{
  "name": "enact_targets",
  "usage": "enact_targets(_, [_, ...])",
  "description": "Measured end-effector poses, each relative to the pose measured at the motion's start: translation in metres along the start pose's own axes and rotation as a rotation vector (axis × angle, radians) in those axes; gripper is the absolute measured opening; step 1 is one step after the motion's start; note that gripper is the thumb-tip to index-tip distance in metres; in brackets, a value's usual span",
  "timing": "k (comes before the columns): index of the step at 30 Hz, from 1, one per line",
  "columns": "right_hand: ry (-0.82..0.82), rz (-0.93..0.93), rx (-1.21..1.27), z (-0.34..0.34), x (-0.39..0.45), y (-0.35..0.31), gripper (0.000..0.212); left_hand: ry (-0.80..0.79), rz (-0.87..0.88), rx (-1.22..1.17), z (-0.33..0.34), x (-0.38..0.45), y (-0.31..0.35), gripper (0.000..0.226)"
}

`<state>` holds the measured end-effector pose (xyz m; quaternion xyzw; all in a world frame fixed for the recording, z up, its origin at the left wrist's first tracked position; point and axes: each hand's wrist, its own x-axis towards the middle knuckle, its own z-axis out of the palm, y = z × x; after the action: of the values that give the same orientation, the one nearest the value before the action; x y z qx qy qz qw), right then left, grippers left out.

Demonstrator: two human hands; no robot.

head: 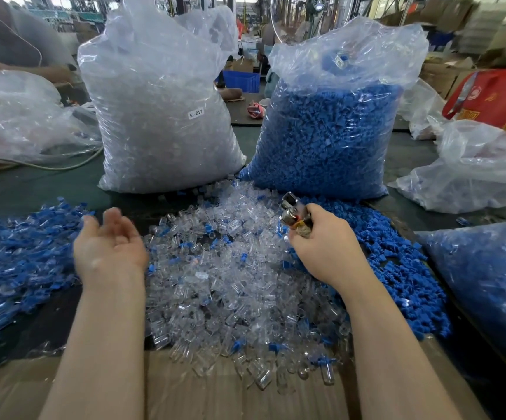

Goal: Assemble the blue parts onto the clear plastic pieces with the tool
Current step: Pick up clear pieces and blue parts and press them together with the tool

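Clear plastic pieces (230, 283) heaped on desk (18, 189) betw. my arms. L hand (109, 241) palm up, fingers loose, holding nothing, over pile's left edge. R hand (324, 241) gripping metal tool (294, 213). Loose blue parts (397, 268) to the right. Risk: piles mixing, so I could grab the wrong bit; the cardboard (215, 395) edge lets pieces slide off.

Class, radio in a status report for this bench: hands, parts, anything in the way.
Left hand open, palm up, empty. Right hand grips the tool. Clear pieces heaped between hands, blue parts piled right. Nothing in the way.
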<state>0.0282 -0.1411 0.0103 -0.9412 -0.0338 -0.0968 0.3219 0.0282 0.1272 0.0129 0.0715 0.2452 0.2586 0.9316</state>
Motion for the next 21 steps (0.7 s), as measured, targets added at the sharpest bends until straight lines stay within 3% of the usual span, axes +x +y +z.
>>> enact_targets(2, [0.013,-0.010,-0.009,0.000,0.000,-0.001,0.018,-0.090,-0.069,0.357,0.009,-0.012,-0.013,0.010])
enact_targets(5, [0.031,-0.027,-0.040,0.001,0.000,-0.004,0.022,-0.379,-0.195,0.862,0.011,-0.036,-0.044,0.012])
enact_targets(9, [0.039,-0.080,-0.136,0.001,-0.003,-0.007,0.021,-0.681,-0.207,1.399,0.008,-0.065,-0.080,0.040])
enact_targets(13, [0.022,-0.146,-0.148,0.003,-0.004,-0.012,0.023,-0.822,-0.083,1.581,0.004,-0.077,-0.098,0.050])
enact_targets(17, [-0.019,-0.186,-0.147,0.007,-0.002,-0.013,0.033,-0.830,0.082,1.566,0.003,-0.080,-0.101,0.028])
enact_targets(21, [-0.014,-0.216,-0.299,0.005,-0.002,-0.007,0.026,-0.775,0.058,1.504,0.002,-0.074,-0.097,0.017])
